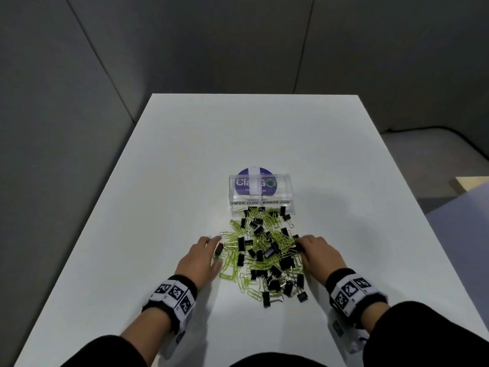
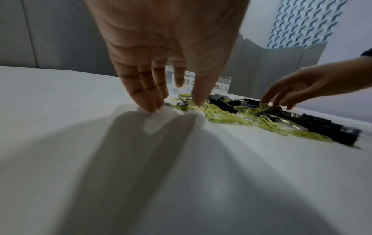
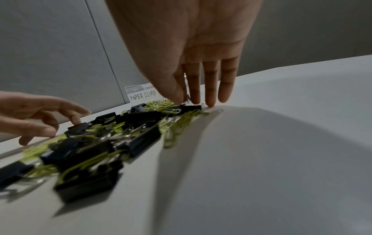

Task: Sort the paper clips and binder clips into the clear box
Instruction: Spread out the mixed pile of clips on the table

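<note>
A mixed pile of green paper clips (image 1: 229, 263) and black binder clips (image 1: 287, 263) lies on the white table (image 1: 254, 133), just in front of the clear box (image 1: 260, 177). The box has two compartments labelled PAPER CLIPS and BINDER CLIPS. My left hand (image 1: 217, 246) is at the pile's left edge. Its fingers (image 2: 150, 106) are straight, with tips on the table, and its thumb rests on paper clips. A binder clip (image 1: 218, 249) lies beside that thumb. My right hand (image 1: 300, 245) is at the pile's right edge, where thumb and index pinch a black binder clip (image 3: 191, 107).
The box (image 3: 141, 93) has a purple round sticker on its raised lid. The table's left and right edges drop off to a grey floor. Grey wall panels stand behind the table. A pale wooden corner (image 1: 471, 182) shows at the far right.
</note>
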Demonstrator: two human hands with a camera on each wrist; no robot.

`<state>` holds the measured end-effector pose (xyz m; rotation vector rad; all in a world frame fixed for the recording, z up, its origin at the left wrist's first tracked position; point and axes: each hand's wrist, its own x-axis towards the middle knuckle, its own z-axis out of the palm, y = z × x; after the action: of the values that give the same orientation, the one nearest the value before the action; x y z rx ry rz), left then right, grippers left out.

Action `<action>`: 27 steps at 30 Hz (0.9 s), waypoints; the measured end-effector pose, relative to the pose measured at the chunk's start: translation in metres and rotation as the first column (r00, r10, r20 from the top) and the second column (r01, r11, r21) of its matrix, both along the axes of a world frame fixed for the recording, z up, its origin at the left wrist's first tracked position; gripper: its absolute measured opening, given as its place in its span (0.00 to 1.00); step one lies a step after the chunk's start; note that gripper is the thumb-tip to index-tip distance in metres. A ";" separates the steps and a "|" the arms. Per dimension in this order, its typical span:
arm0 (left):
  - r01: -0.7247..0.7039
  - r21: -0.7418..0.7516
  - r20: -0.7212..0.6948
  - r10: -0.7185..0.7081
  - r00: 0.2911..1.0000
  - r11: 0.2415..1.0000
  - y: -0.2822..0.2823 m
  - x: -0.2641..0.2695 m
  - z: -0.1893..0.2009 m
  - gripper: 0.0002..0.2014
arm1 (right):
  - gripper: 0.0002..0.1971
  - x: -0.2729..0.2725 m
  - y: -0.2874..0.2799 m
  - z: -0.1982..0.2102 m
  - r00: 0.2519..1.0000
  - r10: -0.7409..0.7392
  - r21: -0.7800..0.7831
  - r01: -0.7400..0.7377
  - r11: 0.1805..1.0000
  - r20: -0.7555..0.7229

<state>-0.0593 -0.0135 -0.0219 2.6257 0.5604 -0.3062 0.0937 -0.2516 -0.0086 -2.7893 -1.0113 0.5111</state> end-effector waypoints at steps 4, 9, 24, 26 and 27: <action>-0.016 0.034 -0.004 0.016 1.000 0.999 -0.005 0.010 0.002 0.19 | 0.25 0.017 0.002 0.003 1.000 0.019 0.015 -0.020 1.000 0.018; -0.060 0.010 -0.054 0.061 0.997 0.998 -0.008 0.016 0.006 0.10 | 0.16 0.028 0.014 0.001 0.994 0.112 -0.092 -0.111 0.990 0.014; 0.012 -0.141 -0.123 -0.029 0.992 0.990 -0.002 0.028 0.030 0.12 | 0.12 0.050 0.010 0.023 0.968 0.016 -0.134 -0.051 0.990 -0.250; 0.010 -0.140 -0.102 -0.024 0.994 0.990 -0.005 0.032 0.033 0.11 | 0.14 0.053 0.007 0.026 0.964 -0.004 -0.124 -0.029 0.992 -0.264; 0.008 -0.142 -0.084 -0.020 0.996 0.990 -0.006 0.035 0.033 0.09 | 0.13 0.054 0.007 0.027 0.966 -0.012 -0.119 -0.019 0.993 -0.259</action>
<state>-0.0247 -0.0196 0.0111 2.4904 0.5280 -0.4479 0.1472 -0.2444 0.0183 -2.7246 -0.9562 0.9393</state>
